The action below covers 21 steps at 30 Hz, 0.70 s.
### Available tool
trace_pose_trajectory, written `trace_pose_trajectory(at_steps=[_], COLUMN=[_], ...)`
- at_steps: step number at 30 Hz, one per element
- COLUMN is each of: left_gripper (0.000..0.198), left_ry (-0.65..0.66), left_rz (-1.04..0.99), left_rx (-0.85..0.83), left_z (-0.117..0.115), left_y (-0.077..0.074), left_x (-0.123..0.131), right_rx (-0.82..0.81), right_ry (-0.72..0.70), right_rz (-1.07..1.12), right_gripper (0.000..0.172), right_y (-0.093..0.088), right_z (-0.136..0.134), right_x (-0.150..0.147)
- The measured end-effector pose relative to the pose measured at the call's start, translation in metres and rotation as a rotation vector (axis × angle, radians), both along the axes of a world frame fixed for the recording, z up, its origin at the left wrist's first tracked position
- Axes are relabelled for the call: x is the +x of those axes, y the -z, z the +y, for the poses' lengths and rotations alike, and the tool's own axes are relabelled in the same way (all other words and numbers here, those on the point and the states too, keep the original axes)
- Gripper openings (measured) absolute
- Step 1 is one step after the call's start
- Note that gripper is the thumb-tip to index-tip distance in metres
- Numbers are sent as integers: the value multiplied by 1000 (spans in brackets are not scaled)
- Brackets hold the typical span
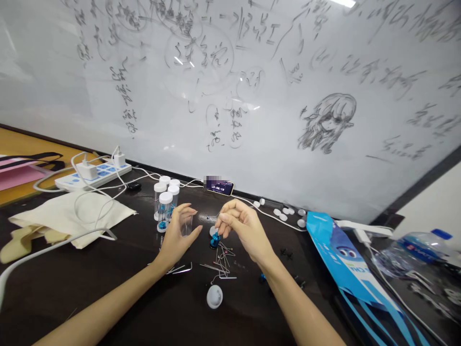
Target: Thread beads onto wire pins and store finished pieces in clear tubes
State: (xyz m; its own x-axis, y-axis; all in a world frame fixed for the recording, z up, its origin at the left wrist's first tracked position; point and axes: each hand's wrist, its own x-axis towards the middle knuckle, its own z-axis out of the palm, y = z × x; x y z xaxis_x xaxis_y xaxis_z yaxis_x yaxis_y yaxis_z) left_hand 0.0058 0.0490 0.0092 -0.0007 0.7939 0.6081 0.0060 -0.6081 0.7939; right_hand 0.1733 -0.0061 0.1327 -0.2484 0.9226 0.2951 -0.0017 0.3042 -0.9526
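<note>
Closest to the lens, a round white cap (pixel 214 296) lies on the dark table (pixel 108 288) between the person's two bare forearms. Only one piece of writing reads clearly: a phone (pixel 220 187) propped against the whiteboard (pixel 252 96) shows a timer at 03:08:19. The whiteboard's handwriting is smudged beyond reading, though a sketch of a long-haired cartoon figure (pixel 327 122) stands out. Lettering on the blue cartoon-eyed bag (pixel 334 247) and on the water bottle (pixel 414 250) at far right cannot be made out.

At the centre of the table, the left hand (pixel 176 236) curls loosely round an upright clear vial (pixel 186 224), thumb on one side and fingers on the other. The right hand (pixel 240 227) is drawn into a pinch on a thin metal pin (pixel 212 217), its point aimed towards the vial. Just under the right fingertips stands a small blue metal fitting (pixel 215 240).

A loose heap of more pins (pixel 223 263) sits in front of the fitting, some with dark heads. Behind the left hand stand four capped vials (pixel 166 204), at least one with a blue fitting inside. Spare white caps (pixel 288 212) dot the table's far edge beside a white cable. To the left are a cream cloth bag (pixel 65 218) and a white power strip (pixel 94 174) with chargers plugged in.
</note>
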Motion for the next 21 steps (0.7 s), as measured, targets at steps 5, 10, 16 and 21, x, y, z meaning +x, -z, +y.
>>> trace_pose_trajectory(at_steps=[5,10,16,21], left_gripper=[50,45,29,46], left_ry=[-135,-317,277,766], left_rz=[107,222,174,33], left_rx=[164,551,58,-423], left_z=[-9,-24,-45,-52], left_y=[-8,-32,-79,-87], left_x=[-7,-13,0,5], right_rx=[37,33,92,39], right_ry=[-28,-47,-36,-70], right_rz=[-42,-48,-58,-52], right_gripper=[13,15,16,16], right_y=[-2,-2,-7,-9], right_z=[-1,-4,-11,-14], right_x=[-1,-2,-5,-7])
